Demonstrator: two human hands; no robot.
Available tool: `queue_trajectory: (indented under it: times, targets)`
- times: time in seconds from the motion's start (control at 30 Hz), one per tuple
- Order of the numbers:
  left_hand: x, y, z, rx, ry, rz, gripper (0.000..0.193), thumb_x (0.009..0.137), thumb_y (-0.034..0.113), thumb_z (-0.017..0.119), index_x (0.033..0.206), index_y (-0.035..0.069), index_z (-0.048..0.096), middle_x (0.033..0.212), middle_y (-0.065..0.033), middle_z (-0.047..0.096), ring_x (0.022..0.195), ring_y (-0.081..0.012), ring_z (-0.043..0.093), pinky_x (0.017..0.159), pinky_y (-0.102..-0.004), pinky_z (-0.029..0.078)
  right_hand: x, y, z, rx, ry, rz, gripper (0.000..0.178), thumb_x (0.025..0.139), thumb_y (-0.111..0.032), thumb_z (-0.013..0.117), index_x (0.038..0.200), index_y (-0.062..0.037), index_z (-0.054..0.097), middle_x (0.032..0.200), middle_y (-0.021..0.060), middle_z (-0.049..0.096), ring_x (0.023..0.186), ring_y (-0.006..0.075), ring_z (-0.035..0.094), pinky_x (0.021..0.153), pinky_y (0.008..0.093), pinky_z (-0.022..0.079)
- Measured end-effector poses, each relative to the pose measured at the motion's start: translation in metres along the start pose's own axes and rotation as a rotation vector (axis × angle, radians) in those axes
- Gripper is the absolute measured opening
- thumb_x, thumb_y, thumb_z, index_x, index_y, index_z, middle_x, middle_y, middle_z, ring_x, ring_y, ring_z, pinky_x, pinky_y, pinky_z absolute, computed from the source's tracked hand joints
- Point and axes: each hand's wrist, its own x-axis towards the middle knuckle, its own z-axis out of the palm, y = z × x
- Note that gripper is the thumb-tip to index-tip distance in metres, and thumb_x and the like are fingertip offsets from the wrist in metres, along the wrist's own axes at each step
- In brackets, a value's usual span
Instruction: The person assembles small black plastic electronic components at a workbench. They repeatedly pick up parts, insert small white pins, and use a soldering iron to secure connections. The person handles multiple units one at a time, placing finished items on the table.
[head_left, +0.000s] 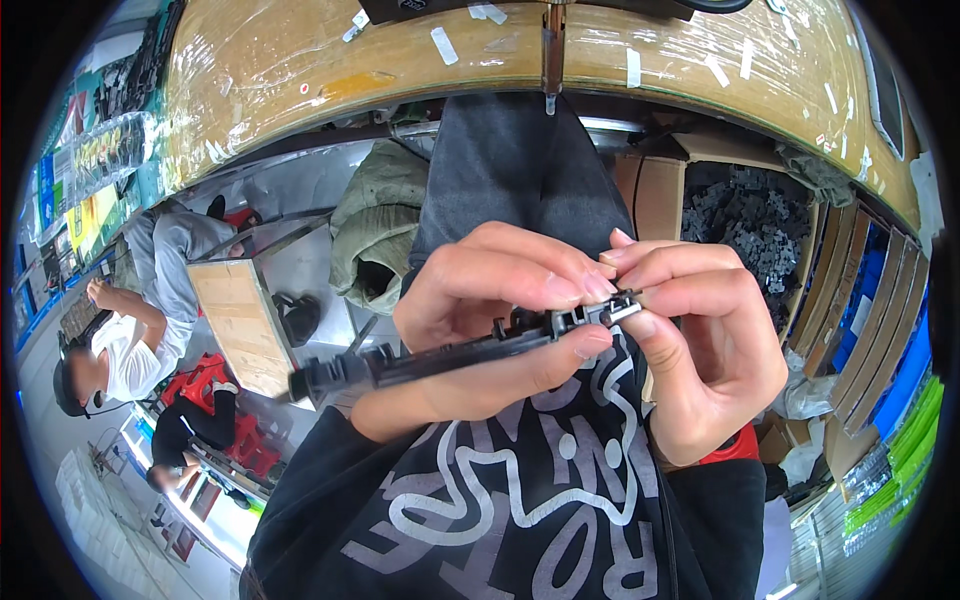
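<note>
A long, narrow black plastic part (440, 362), with clips and raised ribs along it, is held slantwise in front of my chest. My left hand (490, 275) is closed around it, thumb beneath and fingers over the top. At the part's right end, my right hand (715, 335) pinches a small black piece with a shiny silver edge (624, 312) between thumb and fingers. The fingertips of both hands nearly meet there. Whether the small piece is fixed to the long part I cannot tell.
Ahead is a film-wrapped workbench (400, 60) with a thin metal rod tool (552, 60) hanging over its edge. To the right, a cardboard box (745, 225) holds many black parts, near stacked boards (860, 300). A wooden box (240, 325) and a seated person (150, 340) are left.
</note>
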Motion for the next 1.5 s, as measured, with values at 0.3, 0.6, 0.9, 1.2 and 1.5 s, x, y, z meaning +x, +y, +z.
queue_trajectory:
  times: [0.3, 0.6, 0.9, 1.2, 1.5]
  targets:
    - [0.004, 0.002, -0.004, -0.047, -0.051, -0.02, 0.038, 0.065, -0.013, 0.062, 0.094, 0.004, 0.044, 0.091, -0.0135, 0.05, 0.087, -0.0207, 0.055, 0.079, -0.0308, 0.046, 0.001, -0.004, -0.005, -0.051, -0.058, 0.009, 0.008, 0.074, 0.007, 0.051, 0.081, 0.0049, 0.048, 0.085, 0.0163, 0.051, 0.082, 0.0263, 0.054, 0.085, 0.0429, 0.04]
    - [0.002, 0.0, -0.002, -0.08, 0.0, 0.017, 0.04, 0.065, -0.012, 0.062, 0.095, 0.005, 0.042, 0.092, -0.0133, 0.049, 0.087, -0.0206, 0.054, 0.08, -0.0328, 0.046, 0.0, -0.001, 0.001, -0.012, -0.029, -0.007, 0.01, 0.075, 0.005, 0.053, 0.082, 0.0038, 0.047, 0.086, 0.0164, 0.051, 0.083, 0.0258, 0.054, 0.084, 0.0433, 0.041]
    - [0.003, -0.007, -0.002, -0.02, 0.024, 0.058, 0.037, 0.067, -0.012, 0.061, 0.094, 0.005, 0.042, 0.089, -0.0129, 0.05, 0.085, -0.0199, 0.055, 0.08, -0.033, 0.046, 0.003, 0.006, 0.007, 0.018, 0.119, -0.027, 0.015, 0.064, 0.012, 0.06, 0.075, 0.0052, 0.054, 0.077, 0.0158, 0.056, 0.074, 0.0251, 0.058, 0.074, 0.0366, 0.048]
    - [0.002, 0.006, -0.012, -0.119, 0.078, 0.0, 0.031, 0.066, -0.01, 0.063, 0.088, 0.002, 0.045, 0.084, -0.0129, 0.05, 0.078, -0.021, 0.054, 0.074, -0.035, 0.047, 0.008, 0.008, -0.013, 0.008, 0.241, -0.126, 0.013, 0.066, 0.012, 0.057, 0.075, 0.0053, 0.052, 0.08, 0.0158, 0.056, 0.076, 0.0223, 0.056, 0.076, 0.0376, 0.048]
    - [0.038, 0.089, 0.038, -0.991, -0.386, 0.346, 0.009, 0.067, -0.005, 0.062, 0.074, -0.002, 0.057, 0.11, -0.0276, 0.041, 0.103, -0.0416, 0.042, 0.087, -0.0499, 0.037, 0.077, -0.024, -0.081, -0.285, 0.491, -0.297, 0.005, 0.076, 0.006, 0.051, 0.08, 0.0028, 0.051, 0.091, 0.0114, 0.053, 0.081, 0.0146, 0.052, 0.075, 0.0262, 0.043]
